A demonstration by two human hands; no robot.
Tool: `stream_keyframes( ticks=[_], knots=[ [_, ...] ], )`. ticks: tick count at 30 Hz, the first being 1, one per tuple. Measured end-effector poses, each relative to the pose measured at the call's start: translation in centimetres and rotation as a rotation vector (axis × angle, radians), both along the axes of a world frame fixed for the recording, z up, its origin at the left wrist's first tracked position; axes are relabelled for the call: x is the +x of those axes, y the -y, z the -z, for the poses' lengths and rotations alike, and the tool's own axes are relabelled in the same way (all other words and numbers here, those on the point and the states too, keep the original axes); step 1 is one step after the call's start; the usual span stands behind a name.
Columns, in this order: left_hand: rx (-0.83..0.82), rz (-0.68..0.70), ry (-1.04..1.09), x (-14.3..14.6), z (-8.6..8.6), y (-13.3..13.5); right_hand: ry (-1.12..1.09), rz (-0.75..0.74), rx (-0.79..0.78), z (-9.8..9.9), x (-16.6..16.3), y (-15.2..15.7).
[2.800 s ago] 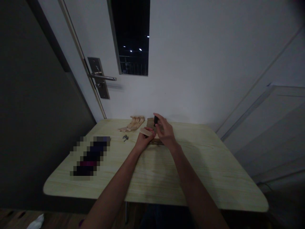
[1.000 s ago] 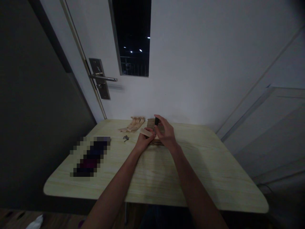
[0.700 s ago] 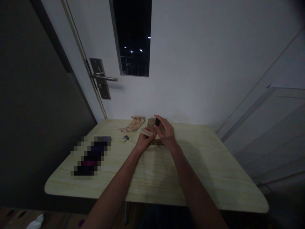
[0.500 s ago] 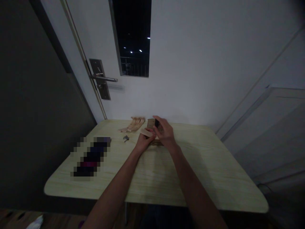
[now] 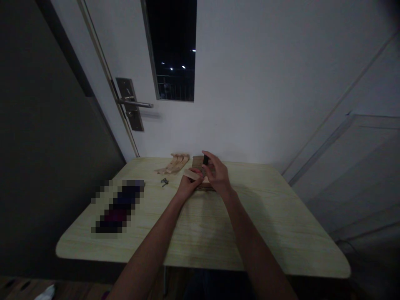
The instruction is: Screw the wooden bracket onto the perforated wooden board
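My right hand (image 5: pixel 218 173) pinches a short black handle (image 5: pixel 205 160), held upright like a screwdriver's grip; its lower end is too small to make out. Just to the left, my left hand (image 5: pixel 187 186) is closed around a pale, flat wooden piece (image 5: pixel 190 174), its fingertips close under the handle. Behind and below both hands is a brown wooden assembly (image 5: pixel 197 161), partly covered by my fingers. Its near edge (image 5: pixel 206 187) shows between my wrists.
Several curved light wooden pieces (image 5: pixel 177 162) lie at the table's back edge. Small dark metal parts (image 5: pixel 164 182) sit left of my hands. A blurred-out dark object (image 5: pixel 120 208) is on the left of the pale table (image 5: pixel 200 246). Behind stands a white door with a handle (image 5: pixel 136 103).
The black handle shows more fully between my right fingers, which have shifted slightly around it. My left hand stays almost in place. The whole view has moved a little.
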State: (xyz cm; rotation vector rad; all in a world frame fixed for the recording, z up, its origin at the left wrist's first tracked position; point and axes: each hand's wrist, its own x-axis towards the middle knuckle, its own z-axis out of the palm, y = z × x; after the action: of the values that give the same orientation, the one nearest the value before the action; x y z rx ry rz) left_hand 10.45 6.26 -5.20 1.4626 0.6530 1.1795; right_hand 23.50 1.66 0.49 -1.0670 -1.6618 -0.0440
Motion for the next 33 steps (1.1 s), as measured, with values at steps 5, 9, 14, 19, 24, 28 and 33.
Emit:
stream_keyframes(
  ticks=[5, 9, 14, 19, 24, 28, 33],
  knots=[
    [-0.012, 0.003, 0.009, 0.0, 0.26, -0.12, -0.003, 0.035, -0.009, -0.02, -0.2, 0.07],
    [-0.016, 0.022, 0.019, -0.09, 0.17, 0.04, 0.003, 0.046, -0.006, 0.03, -0.24, 0.21],
    [-0.015, 0.001, 0.0, -0.15, -0.09, 0.15, 0.013, -0.034, -0.022, 0.11, -0.33, 0.3],
    [0.008, 0.003, 0.007, -0.06, -0.06, 0.0, -0.014, 0.0, -0.018, 0.29, -0.37, 0.16],
    [0.0, -0.001, 0.016, 0.0, 0.19, -0.04, -0.032, 0.031, 0.003, 0.2, -0.3, 0.18],
    [-0.021, 0.02, 0.031, 0.03, 0.42, -0.1, -0.006, 0.004, -0.001, 0.03, -0.02, 0.34],
    [-0.003, 0.015, 0.027, 0.06, 0.31, -0.05, -0.038, -0.087, -0.15, 0.35, 0.43, 0.32]
  ],
)
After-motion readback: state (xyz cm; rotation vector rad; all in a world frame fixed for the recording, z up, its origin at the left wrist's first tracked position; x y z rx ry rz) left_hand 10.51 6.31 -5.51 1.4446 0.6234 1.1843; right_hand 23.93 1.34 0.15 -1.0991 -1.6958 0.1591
